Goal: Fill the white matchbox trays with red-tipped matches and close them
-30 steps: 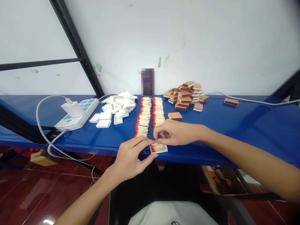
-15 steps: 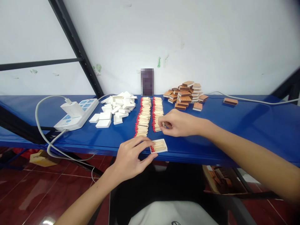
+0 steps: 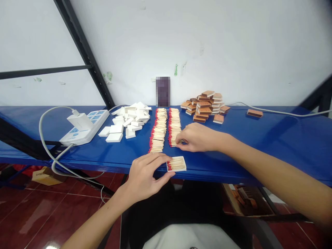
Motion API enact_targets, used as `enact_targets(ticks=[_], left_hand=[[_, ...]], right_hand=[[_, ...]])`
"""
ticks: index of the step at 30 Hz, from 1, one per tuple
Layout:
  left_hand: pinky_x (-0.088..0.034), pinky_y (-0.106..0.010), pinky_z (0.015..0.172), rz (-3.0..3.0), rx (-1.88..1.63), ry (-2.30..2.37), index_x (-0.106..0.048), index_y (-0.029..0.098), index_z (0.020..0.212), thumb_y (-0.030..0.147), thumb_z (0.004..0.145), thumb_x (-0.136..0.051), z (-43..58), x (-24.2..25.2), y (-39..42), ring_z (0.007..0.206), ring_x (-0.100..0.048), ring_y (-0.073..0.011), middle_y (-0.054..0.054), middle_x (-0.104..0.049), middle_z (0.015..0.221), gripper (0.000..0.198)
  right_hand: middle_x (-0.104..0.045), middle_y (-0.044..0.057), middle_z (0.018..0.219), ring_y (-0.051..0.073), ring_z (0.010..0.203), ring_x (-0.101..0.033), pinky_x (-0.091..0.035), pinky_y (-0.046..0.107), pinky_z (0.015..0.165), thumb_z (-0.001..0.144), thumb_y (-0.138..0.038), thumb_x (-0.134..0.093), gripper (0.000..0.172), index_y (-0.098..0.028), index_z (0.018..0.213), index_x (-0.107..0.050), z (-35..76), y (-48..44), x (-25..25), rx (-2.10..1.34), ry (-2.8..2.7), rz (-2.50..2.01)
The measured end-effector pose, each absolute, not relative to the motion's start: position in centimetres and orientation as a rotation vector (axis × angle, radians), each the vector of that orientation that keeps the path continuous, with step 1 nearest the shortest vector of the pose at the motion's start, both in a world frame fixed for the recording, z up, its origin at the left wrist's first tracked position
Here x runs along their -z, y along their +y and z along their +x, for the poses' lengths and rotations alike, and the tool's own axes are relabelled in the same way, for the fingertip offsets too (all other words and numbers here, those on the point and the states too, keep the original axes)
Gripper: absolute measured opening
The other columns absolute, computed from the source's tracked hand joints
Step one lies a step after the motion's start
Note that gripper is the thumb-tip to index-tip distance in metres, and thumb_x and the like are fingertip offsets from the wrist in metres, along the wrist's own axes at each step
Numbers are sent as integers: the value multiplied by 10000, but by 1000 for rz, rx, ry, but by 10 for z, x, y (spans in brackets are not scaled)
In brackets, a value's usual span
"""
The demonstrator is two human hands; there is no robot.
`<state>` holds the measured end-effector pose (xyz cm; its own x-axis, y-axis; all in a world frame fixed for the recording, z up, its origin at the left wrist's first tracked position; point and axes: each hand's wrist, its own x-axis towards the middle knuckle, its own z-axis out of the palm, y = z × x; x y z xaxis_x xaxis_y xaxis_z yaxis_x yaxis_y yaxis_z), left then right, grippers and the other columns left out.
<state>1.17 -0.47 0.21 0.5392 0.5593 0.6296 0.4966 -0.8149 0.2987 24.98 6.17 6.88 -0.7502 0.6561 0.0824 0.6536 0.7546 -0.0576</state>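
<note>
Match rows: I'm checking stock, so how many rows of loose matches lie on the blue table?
2. The left row lies beyond the left hand and its tray; the right row runs beside it, its near end under the right hand. Some matches may be hidden there.

Right of the right hand (image 3: pixel 197 137), pinched on the near end of the right row (image 3: pixel 174 124), the table (image 3: pixel 272 141) lies bare out to a lone box (image 3: pixel 255 112) and a cable (image 3: pixel 285 112) at the back. The left row (image 3: pixel 158 129) and right row leave only a slit between them. A narrow lane runs between the left row and the white trays (image 3: pixel 129 119). The box pile (image 3: pixel 204 105) blocks the back, and the power strip (image 3: pixel 85 126) and cord (image 3: pixel 43 138) crowd the left. The left hand (image 3: pixel 145 176), gripping the tray (image 3: pixel 176 163), takes the front edge
</note>
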Motion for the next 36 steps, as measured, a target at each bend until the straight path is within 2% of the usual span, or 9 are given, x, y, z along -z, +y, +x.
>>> enact_targets(ticks=[5,12,18,24,30,36], left_hand=[[-566,-315,849,2680,-1152,906,-671,214,1062,306,887,-713,12,0,-4,926,-723,-196,-38,-758,1038,202],[-567,-310,836,2690,-1173,900,-674,215,1065,307,883,-717,12,1,-4,919,-724,-192,-35,-759,1033,209],[-565,-319,834,2703,-1163,914,-671,213,1072,308,884,-717,12,1,-4,911,-723,-198,-41,-759,1037,216],[-564,-315,826,2707,-1174,900,-670,211,1070,310,885,-714,11,2,-4,914,-725,-198,-41,-758,1037,215],[-564,-316,824,2718,-1182,898,-672,212,1056,310,888,-712,12,3,-3,911,-725,-198,-38,-759,1031,199],[-563,-314,822,2715,-1180,895,-674,210,1063,303,886,-714,12,3,-3,911,-722,-193,-35,-756,1034,204]], right_hand=[[-730,43,751,140,623,-582,-292,256,592,863,-281,-610,175,-211,859,-770,250,63,-66,-97,-2829,-1074],[-711,20,701,113,562,-538,-275,256,571,861,-306,-605,189,-200,774,-735,251,60,-66,-156,-2806,-1022],[-706,11,689,115,568,-547,-280,256,582,854,-330,-604,191,-208,805,-742,251,58,-67,-162,-2810,-1027],[-704,20,710,122,590,-543,-272,262,594,822,-256,-587,168,-196,826,-744,250,59,-68,-107,-2791,-1023],[-639,16,630,115,536,-446,-247,268,593,825,-248,-542,190,-192,733,-698,250,60,-66,-64,-2819,-1041],[-653,6,660,106,550,-464,-254,260,587,816,-246,-561,167,-209,778,-720,250,61,-63,-103,-2788,-1041]])
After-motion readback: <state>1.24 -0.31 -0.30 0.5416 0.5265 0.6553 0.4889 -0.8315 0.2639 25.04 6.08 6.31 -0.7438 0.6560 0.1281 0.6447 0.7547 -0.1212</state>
